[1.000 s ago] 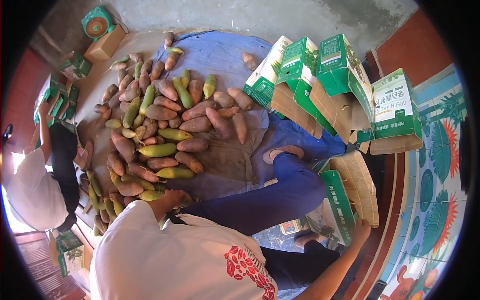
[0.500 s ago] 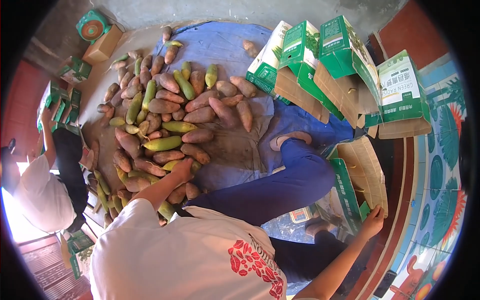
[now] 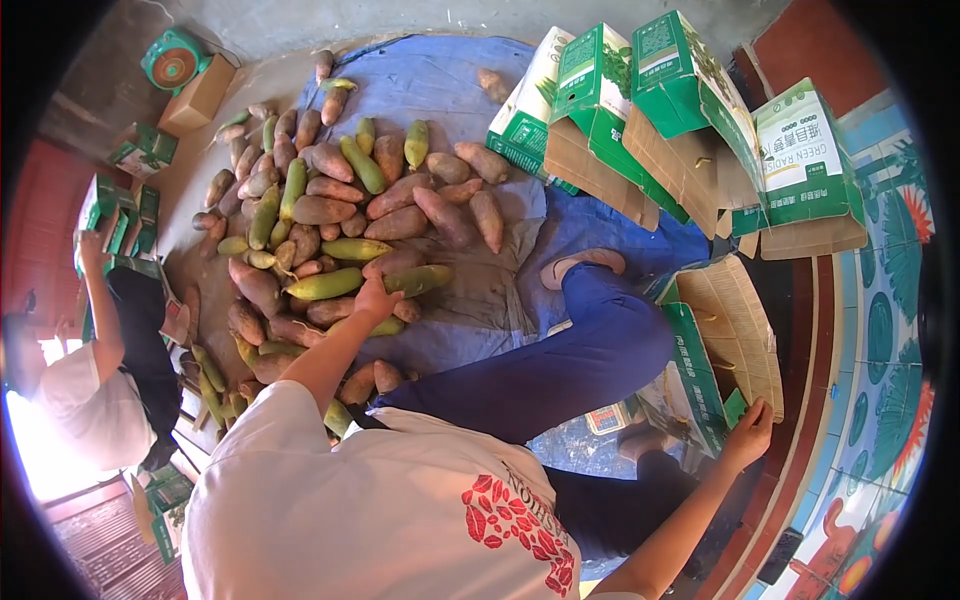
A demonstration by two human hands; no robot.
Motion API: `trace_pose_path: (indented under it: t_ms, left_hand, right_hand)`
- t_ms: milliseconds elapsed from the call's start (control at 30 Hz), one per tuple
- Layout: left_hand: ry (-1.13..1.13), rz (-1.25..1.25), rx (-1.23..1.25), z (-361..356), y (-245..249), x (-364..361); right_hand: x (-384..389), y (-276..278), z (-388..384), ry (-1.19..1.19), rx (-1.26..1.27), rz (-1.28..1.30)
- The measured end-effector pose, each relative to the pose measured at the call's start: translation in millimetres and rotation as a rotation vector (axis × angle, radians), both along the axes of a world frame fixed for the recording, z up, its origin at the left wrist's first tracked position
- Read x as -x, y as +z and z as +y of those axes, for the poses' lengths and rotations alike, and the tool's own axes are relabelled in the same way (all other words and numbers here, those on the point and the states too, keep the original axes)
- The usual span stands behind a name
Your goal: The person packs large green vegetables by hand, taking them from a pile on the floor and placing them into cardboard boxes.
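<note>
My left hand (image 3: 374, 302) is closed around one end of a green radish (image 3: 424, 280), which points to the right over the pile. Beneath and around it lie many more green radishes (image 3: 328, 284) and reddish-skinned roots (image 3: 446, 218), some dusted with soil. On the other side, my right hand (image 3: 750, 436) grips the edge of an open carton (image 3: 742, 335), fingers bent over its rim near a small green tab. That carton has green and white outer sides and brown cardboard inside; its contents are mostly hidden from here.
Several green-and-white cartons (image 3: 800, 150) stand open at the upper right. A blue sheet (image 3: 500, 90) lies under part of the pile. My bent leg (image 3: 540, 370) is between pile and carton. At left, another person (image 3: 95, 390) works beside more cartons. A green fan (image 3: 172, 60) sits on a box.
My left hand has moved up and slightly right, and a green radish now sticks out of it above the pile. My right hand stays at the carton's edge.
</note>
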State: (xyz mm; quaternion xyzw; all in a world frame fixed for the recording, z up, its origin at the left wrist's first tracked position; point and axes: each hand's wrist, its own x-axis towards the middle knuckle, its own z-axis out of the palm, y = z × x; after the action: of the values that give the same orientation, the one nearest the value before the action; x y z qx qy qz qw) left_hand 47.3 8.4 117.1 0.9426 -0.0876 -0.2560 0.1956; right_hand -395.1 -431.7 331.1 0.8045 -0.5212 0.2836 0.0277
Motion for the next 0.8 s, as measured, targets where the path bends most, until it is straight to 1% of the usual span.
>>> trace_pose_path:
  t_ms: [100, 200, 300, 333, 400, 500, 600, 700, 800]
  left_hand:
    - [0.053, 0.038, 0.024, 7, -11, -8]
    - [0.131, 0.074, 0.106, 9, -10, -11]
    - [0.259, 0.208, 0.119, 0, 32, -12]
    - [0.239, 0.198, 0.093, 5, 24, -17]
    - [0.201, 0.183, 0.035, 23, -10, -28]
    - [0.172, 0.125, 0.041, 33, -32, -30]
    - [0.084, 0.105, -0.012, 24, -10, -27]
    - [0.010, 0.103, -0.123, 5, 20, -26]
    - [-0.102, 0.039, -0.224, -5, 24, -30]
  right_hand:
    - [1, -3, 1, 0.005, -0.007, -0.016]
    - [1, -3, 1, 0.020, 0.044, 0.024]
    - [5, -4, -2, 0.017, 0.046, 0.059]
    - [2, -4, -3, 0.015, 0.032, 0.050]
    - [-1, -1, 0, 0.011, 0.000, 0.034]
    - [-1, -3, -3, -0.005, -0.001, 0.044]
    - [0, -4, -4, 0.000, -0.003, 0.031]
    - [-2, -4, -1, 0.020, 0.023, 0.015]
    - [-2, -3, 0, -0.017, -0.002, 0.002]
